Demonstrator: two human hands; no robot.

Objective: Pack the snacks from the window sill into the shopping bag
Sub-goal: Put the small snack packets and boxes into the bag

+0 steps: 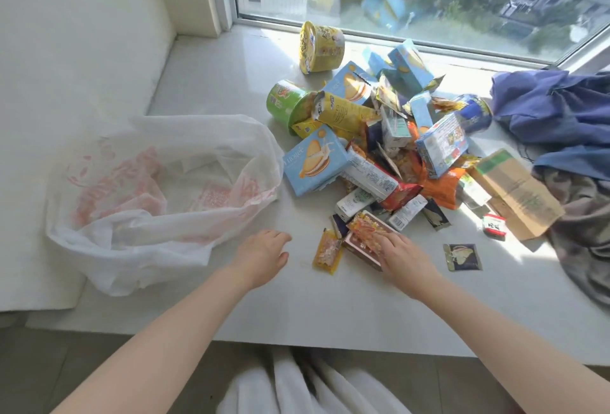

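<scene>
The right hand (401,257) lay spread open on a pink box (359,250), the shopping bag (158,196) at its nine o'clock.

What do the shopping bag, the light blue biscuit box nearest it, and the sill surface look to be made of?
Shopping bag: thin translucent white plastic film, crinkled, faded red print. Biscuit box: printed cardboard, with flat faces and crisp edges. Window sill: probably polished stone or similar; pale, smooth, reflecting daylight.

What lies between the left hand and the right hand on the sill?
In the head view, a small yellow snack packet lies flat between the left hand and right hand; otherwise bare sill.
</scene>
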